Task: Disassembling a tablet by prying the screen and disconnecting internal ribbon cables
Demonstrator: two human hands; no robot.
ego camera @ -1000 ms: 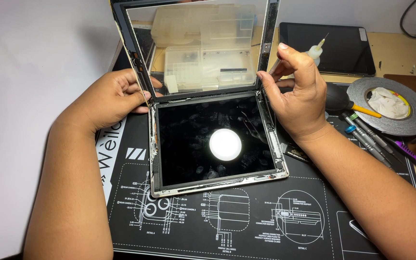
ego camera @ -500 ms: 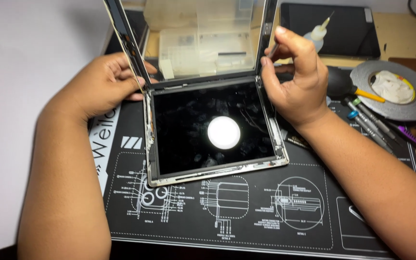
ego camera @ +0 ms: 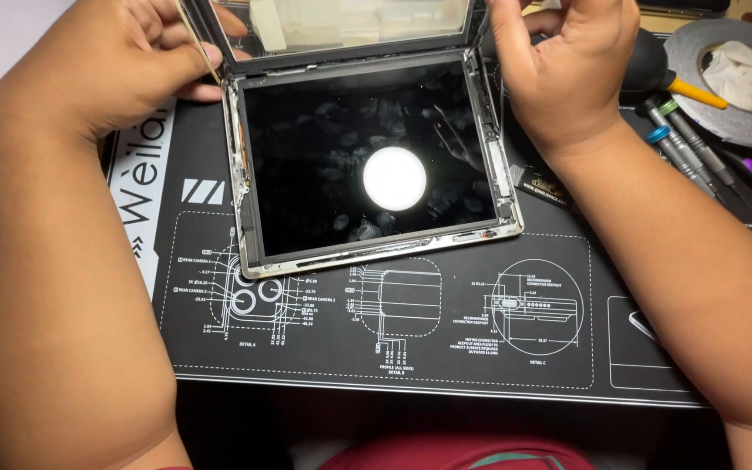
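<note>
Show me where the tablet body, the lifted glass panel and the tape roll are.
tablet body (ego camera: 324,165), head view, dark screen.
lifted glass panel (ego camera: 359,22), head view, glass face.
tape roll (ego camera: 698,104), head view, left rim.

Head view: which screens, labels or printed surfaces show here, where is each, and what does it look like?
Tablet screen: centre of the mat, dark rectangle in a silver frame, round white light reflection.
Lifted glass panel: top edge, hinged up, black-bordered, held between left hand and right hand.
Work mat: underneath, black with white diagrams.

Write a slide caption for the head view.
Both hands, left and right, hold a glass panel raised over an opened tablet on a black mat.
</note>
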